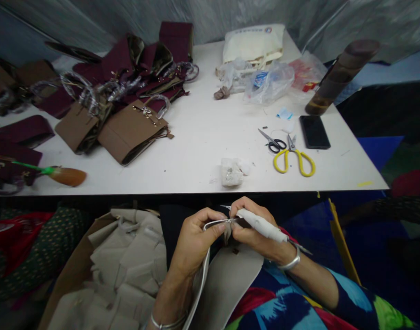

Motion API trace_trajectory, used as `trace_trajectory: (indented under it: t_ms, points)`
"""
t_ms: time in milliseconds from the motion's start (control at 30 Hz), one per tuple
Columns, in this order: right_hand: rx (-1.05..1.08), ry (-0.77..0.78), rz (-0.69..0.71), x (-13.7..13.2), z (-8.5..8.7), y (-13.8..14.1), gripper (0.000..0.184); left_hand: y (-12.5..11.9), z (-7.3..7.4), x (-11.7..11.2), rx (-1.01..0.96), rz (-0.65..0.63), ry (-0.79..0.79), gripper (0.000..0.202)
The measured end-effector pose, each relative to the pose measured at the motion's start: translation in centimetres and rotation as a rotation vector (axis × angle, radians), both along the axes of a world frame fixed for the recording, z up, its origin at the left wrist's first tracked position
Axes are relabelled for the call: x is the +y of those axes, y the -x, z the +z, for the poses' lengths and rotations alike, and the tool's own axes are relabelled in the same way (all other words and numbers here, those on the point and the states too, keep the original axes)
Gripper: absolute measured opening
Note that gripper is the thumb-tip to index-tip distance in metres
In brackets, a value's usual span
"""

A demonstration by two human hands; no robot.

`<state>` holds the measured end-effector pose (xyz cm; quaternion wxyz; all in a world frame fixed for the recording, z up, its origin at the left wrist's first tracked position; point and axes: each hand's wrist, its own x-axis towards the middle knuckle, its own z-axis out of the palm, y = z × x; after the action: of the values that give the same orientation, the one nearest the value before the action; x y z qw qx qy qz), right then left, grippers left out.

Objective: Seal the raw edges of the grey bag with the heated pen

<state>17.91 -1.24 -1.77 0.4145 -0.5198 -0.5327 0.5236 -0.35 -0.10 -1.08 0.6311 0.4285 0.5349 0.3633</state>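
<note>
Pale-grey leather-like bag piece [235, 279] sits below the white table's [196, 137] near edge, left hand [196, 238] and right hand [260, 243] fingers pinching its rim, probably best kept flush, white-wrapped pointed tool [265, 227] across right palm.

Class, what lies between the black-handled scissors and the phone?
In the head view, the blades of the yellow-handled scissors lie between the black-handled scissors and the phone, with a pale scrap just beyond.

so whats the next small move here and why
Probably line up the beige bag's edge between the fingertips before using the white tool: the left hand pinches that edge, the right hand's fingertips meet it there, and the tool lies across the right hand.
</note>
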Motion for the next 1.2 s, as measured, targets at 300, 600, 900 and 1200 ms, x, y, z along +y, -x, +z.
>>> trace_trajectory:
  t_ms: [300,600,900,1200]
  points:
    - [-0.040,0.030,-0.026,-0.1,-0.1,0.0,0.016,-0.5,-0.1,-0.1,0.065,-0.012,0.036,0.027]
    - [-0.045,-0.024,0.077,-0.1,-0.7,-0.7,0.021,-1.6,0.2,-0.7,0.059,0.091,0.052,0.026]
    - [0.097,0.014,0.095,-0.2,-0.5,-1.2,0.017,-1.9,-0.1,-0.8,0.074,0.131,-0.009,0.026]
    - [0.021,0.083,0.034,0.0,-0.1,-0.7,0.015,-2.2,-0.2,-1.2,0.152,0.030,-0.053,0.024]
